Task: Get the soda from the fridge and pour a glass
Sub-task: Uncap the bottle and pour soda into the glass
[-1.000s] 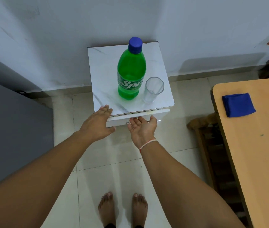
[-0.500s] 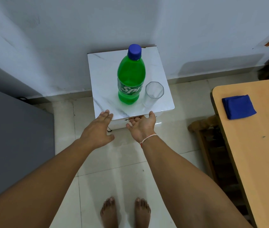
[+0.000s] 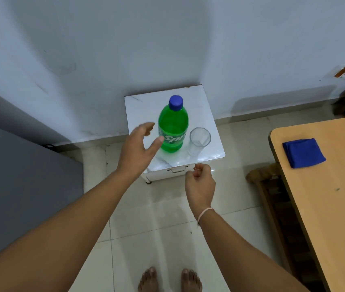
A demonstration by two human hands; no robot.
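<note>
Reaching left hand [image 3: 138, 148] beside soda bottle [image 3: 172, 127], fingers spread.

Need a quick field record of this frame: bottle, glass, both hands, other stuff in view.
bottle: green soda bottle, blue cap on, upright on white cabinet
glass: clear glass, empty, upright, just right of the bottle
left hand: left hand open, fingers spread, reaching at the bottle's left side, contact unclear
right hand: right hand curled, holding nothing, in front of the cabinet
other: blue cloth on wooden table
</note>
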